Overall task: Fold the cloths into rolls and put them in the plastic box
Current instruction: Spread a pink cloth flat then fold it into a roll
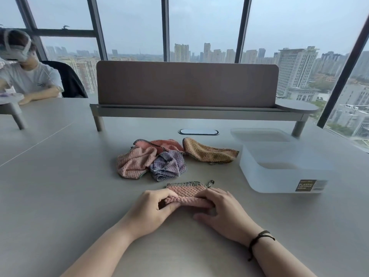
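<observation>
A pink waffle-weave cloth (186, 193) with a checked border lies on the table in front of me, its near edge rolled up. My left hand (153, 208) pinches the roll's left end and my right hand (221, 208) presses on its right end. Behind it lie several crumpled cloths: a light pink one (133, 161), a purple one (166, 165), a salmon one (165, 144) and a tan one (209, 152). The translucent plastic box (279, 176) stands open at the right, with nothing visible inside.
The box's lid (261, 134) lies just behind the box. A raised desk shelf with a brown divider panel (187, 84) runs across the back. A cable grommet (198, 132) sits under it. Another person (26, 76) sits at the far left.
</observation>
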### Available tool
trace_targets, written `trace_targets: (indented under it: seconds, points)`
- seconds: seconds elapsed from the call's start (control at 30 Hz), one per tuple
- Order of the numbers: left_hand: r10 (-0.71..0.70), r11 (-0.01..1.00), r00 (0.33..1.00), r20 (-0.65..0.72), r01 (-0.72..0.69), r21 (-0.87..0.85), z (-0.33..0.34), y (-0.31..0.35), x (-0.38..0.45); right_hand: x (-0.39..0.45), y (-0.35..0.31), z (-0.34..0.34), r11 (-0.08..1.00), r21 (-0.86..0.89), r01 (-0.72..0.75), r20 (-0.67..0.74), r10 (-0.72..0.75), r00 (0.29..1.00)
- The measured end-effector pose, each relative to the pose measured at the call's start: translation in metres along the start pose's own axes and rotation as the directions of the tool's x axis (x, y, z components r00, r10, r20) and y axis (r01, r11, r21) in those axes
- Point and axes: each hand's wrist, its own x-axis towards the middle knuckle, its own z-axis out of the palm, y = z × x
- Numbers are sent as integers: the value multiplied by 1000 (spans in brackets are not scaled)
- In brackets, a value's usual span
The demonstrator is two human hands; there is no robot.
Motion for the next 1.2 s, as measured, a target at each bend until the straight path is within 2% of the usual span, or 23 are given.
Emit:
trace_targets:
  seconds: [0.1,0.2,0.3,0.4,0.57,0.73,0.83,0.9,0.93,1.0,1.07,1.1,1.13,1.2]
  points:
    - [-107,990,994,-33,103,-94,-1,-1,6,9,2,-2,970,185,-159,-84,177,981]
    - [-241,960,966,-95,223,-169,4,-6,16,26,5,-3,918,279,-283,-70,313,947]
    - [-327,939,931,-160,301,-163,10,-9,27,41,7,0,886,285,-366,-63,398,915]
    - [-359,933,904,-231,351,-77,15,-8,33,46,6,5,888,230,-397,-100,428,898]
    - [-293,944,917,-271,323,72,15,-7,37,50,2,13,899,116,-422,-143,436,889]
    - [-99,970,962,-254,150,190,20,-9,32,51,-1,16,878,55,-475,-207,476,855]
    - [114,938,966,-230,-29,344,23,-5,30,48,-4,18,893,33,-450,-246,443,862]
    - [238,897,960,-145,-160,412,26,0,28,46,-3,19,903,11,-429,-247,418,874]
    - [246,883,966,-76,-191,428,28,3,26,46,-3,20,908,4,-420,-251,407,878]
    - [155,893,986,61,-166,419,30,6,24,44,-3,21,937,-63,-344,-309,310,899]
    - [36,930,987,154,-90,355,29,4,24,43,-4,23,970,-191,-150,-378,69,923]
    - [11,940,982,187,-74,333,28,2,24,42,-5,24,971,-236,-24,-363,-66,930]
    - [2,944,981,196,-67,323,27,1,25,41,-7,25,968,-236,87,-287,-155,945]
    - [-28,945,978,206,-41,323,26,-1,27,37,-13,26,975,-160,155,-52,-165,985]
